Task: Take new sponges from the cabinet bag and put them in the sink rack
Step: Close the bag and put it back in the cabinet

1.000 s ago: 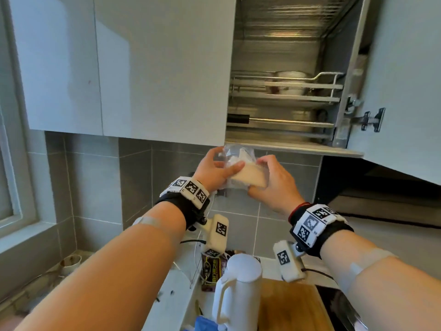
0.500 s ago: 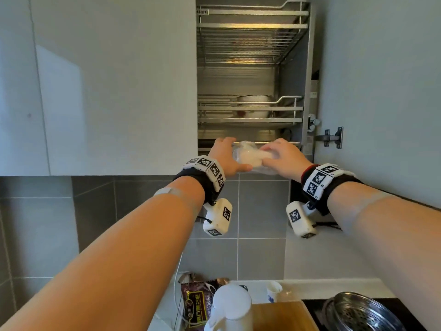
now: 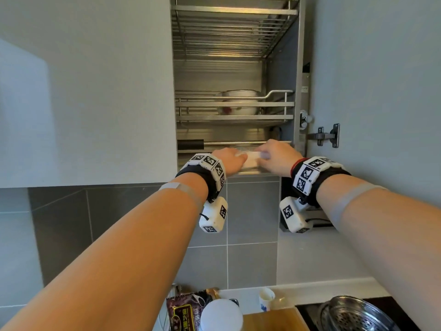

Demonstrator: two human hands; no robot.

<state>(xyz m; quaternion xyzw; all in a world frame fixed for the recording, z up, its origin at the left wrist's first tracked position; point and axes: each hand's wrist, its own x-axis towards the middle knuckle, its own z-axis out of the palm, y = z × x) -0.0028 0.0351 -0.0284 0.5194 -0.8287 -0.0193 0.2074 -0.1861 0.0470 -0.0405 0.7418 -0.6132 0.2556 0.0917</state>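
A clear plastic bag with pale sponges [image 3: 251, 159] sits at the bottom shelf edge of the open wall cabinet [image 3: 235, 174]. My left hand [image 3: 229, 160] grips its left end and my right hand [image 3: 276, 157] grips its right end. Both wrists wear bands with black-and-white markers. Most of the bag is hidden between my hands. The sink rack is out of view.
Inside the cabinet, a wire rack [image 3: 235, 105] holds a bowl [image 3: 238, 101]. The open door [image 3: 381, 91] with its hinge [image 3: 327, 136] stands at right. Below are a white kettle [image 3: 220, 315], a snack bag [image 3: 185, 311], a paper cup [image 3: 266, 298], a wooden board [image 3: 272, 320] and a steel pot [image 3: 358, 314].
Both hands have carried the sponge bag up from below the cabinet to its bottom shelf. My view has tilted up and shifted so the cabinet interior is central.
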